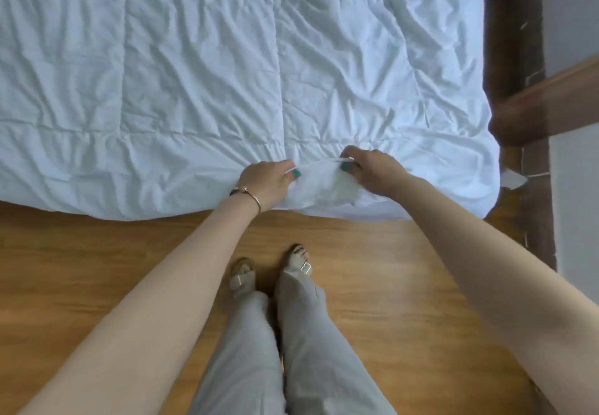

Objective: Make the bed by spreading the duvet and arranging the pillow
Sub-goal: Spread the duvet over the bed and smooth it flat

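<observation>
From the head camera I look straight down on a white duvet (201, 67), wrinkled and quilted into large squares, spread flat over the bed and filling the upper half of the view; its near edge hangs just over the wooden floor (97, 252). My left hand (265, 184) and right hand (372, 171) sit close together at that near edge, right of centre, each with fingers curled and pinching a bunched fold of the duvet so a short raised stretch of fabric runs between them. The nails are painted green. A thin bangle (254, 195) circles the left wrist. Below the hands I see grey trousers (291, 349) and buckled sandals (243, 280) standing on the floor, just short of the bed. A dark wooden bed frame (512, 58) runs along the right side of the duvet. I can read no brand, label or writing anywhere, and no pillow is in view.
</observation>
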